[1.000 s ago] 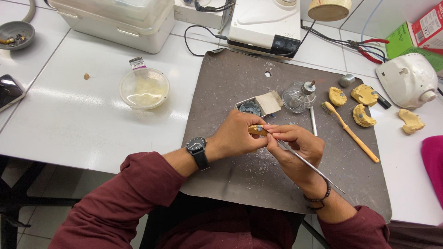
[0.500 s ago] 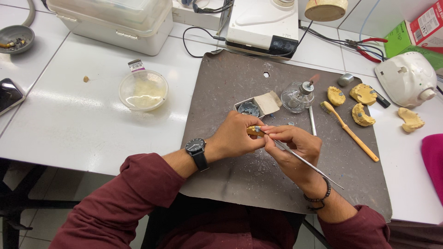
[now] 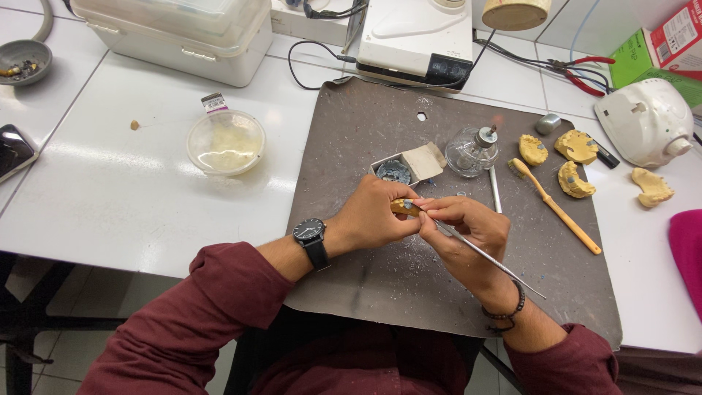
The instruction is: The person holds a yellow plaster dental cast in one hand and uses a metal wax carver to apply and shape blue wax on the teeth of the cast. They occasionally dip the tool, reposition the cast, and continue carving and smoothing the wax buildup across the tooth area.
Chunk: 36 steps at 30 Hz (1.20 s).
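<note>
My left hand [image 3: 373, 214] pinches a small yellow plaster piece [image 3: 404, 207] over the dark grey work mat [image 3: 365, 139]. My right hand [image 3: 468, 234] grips a thin metal carving tool [image 3: 490, 260] like a pen, its tip touching the piece. A black wristwatch [image 3: 311, 235] sits on my left wrist, a bead bracelet [image 3: 504, 311] on my right. Just beyond my hands lies a small open box [image 3: 401, 168] holding bluish wax.
A glass spirit lamp [image 3: 472, 150], a metal rod [image 3: 495, 189], an orange-handled brush [image 3: 556, 208] and several yellow plaster casts [image 3: 574, 146] lie on the mat's right. A clear lidded bowl [image 3: 225, 141], white plastic case [image 3: 175, 33], white machine [image 3: 417, 36] and phone [image 3: 13, 150] stand around.
My hands have stayed in place over the mat; the tool's tip shifts only slightly on the plaster piece.
</note>
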Each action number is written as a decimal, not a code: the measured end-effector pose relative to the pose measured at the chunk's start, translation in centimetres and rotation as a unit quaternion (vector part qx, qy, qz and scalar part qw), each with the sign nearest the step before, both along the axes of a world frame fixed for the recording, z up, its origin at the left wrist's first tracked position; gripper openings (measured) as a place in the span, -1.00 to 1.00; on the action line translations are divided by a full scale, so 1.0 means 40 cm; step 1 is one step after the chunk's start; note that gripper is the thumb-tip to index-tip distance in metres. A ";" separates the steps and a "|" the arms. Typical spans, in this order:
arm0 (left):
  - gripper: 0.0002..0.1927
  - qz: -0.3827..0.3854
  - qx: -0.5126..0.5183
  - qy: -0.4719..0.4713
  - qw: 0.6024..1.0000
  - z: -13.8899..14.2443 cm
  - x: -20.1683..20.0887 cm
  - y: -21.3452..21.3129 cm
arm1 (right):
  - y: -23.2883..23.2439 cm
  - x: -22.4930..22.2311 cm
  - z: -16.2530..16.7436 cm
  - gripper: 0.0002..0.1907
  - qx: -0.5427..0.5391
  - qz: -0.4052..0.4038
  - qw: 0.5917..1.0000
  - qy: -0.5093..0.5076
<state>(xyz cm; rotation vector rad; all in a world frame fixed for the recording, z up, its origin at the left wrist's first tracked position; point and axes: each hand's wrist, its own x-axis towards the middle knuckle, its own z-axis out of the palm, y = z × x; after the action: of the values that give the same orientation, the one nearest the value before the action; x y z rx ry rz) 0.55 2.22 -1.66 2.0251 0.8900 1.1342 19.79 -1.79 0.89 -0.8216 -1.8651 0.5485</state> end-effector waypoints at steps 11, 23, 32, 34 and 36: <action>-0.68 0.003 0.004 0.001 1.000 0.004 0.000 -0.005 | 0.002 0.004 0.010 -0.90 -0.007 0.006 1.000 -0.016; -0.70 -0.013 -0.005 0.014 1.000 0.006 0.000 -0.005 | 0.007 0.017 0.003 -0.90 -0.060 0.042 0.997 0.024; -0.73 -0.021 0.008 -0.007 1.000 0.022 -0.002 -0.011 | 0.052 0.105 0.003 -0.90 -0.063 0.004 0.989 0.137; -0.72 -0.024 0.005 -0.004 1.000 0.026 -0.002 -0.012 | 0.068 0.148 0.033 -0.90 -0.104 -0.051 0.975 0.187; -0.70 -0.024 0.010 0.000 1.000 0.029 -0.003 -0.012 | 0.086 0.181 0.058 -0.88 -0.162 -0.218 0.958 0.088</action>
<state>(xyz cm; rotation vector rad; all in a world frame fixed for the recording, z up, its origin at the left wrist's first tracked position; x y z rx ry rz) 0.41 1.75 -0.52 2.0513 0.8282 1.1211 27.01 1.63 3.21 -1.3156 -1.3897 0.6279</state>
